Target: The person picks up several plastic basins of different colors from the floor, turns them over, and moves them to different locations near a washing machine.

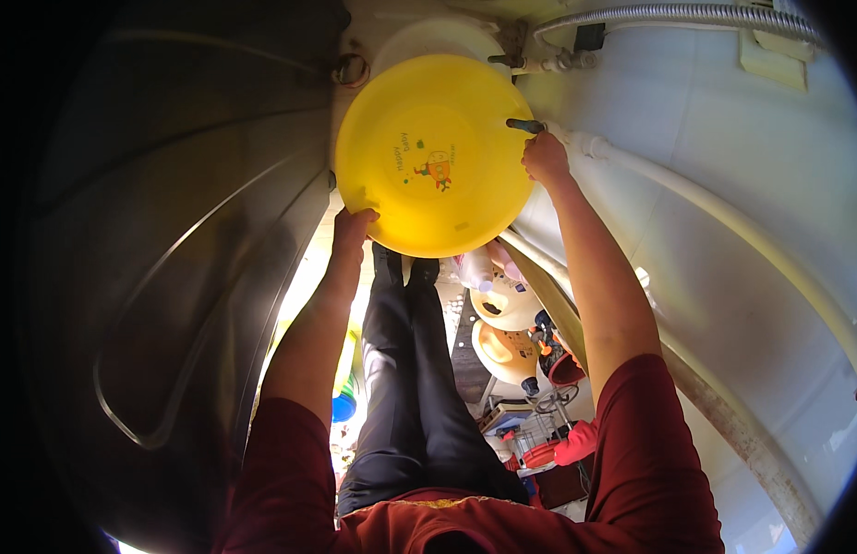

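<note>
Both arms reached forward and away from the body, red sleeves bunched at the upper arms, forearms bare. The left hand (pixel 352 229) gripped the lower left rim of a round yellow basin (pixel 435 152) — fingers curled over the edge, the grip clenched on the plastic. The basin was held up in front of the person, its hollow side facing the camera, with a small coloured print at its centre. It sat between a large dark metal tank (pixel 188 258) on the left and a big white tank (pixel 724 203) on the right.

The right hand (pixel 545 157) was stretched further out, wrist straight, at the basin's right edge. Its fingers were closed around a small dark tap handle (pixel 525 125) at the end of a white pipe (pixel 724 217) that ran along the white tank — a closed grip on the handle, just touching the basin's rim.

Below the basin were the person's dark trousers (pixel 419 388), and beyond them pale plastic jugs (pixel 507 323) and other small clutter on the floor.
</note>
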A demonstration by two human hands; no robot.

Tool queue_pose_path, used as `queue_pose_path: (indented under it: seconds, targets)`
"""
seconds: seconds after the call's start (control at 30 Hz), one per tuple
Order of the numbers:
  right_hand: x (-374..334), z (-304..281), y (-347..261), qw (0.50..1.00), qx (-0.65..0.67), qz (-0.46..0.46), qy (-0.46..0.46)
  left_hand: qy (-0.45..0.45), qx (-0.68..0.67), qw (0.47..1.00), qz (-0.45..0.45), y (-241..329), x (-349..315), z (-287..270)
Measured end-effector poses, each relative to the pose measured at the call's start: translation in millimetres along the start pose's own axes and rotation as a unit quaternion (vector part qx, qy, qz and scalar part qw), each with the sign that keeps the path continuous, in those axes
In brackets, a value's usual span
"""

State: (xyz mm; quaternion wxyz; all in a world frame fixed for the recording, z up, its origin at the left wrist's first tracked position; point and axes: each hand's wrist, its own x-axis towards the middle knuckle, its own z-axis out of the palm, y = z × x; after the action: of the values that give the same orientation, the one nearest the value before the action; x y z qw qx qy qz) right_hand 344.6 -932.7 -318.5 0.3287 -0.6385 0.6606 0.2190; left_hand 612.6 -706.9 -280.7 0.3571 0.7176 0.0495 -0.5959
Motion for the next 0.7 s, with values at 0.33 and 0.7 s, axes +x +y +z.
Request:
queue_pose_path:
  seconds: [0.33,0.7]
  targets:
    - [-20.3,-14.4,-19.1,0.997,-0.032,-0.009,0.072,-0.017,-0.014,1.0,0.01,-1.1,-1.2,1.3]
    - [-41.1,-37.0,-42.2,0.998,-0.057,0.023,0.015,0.014,-0.024,1.0,0.007,3.3,-10.6,11.2]
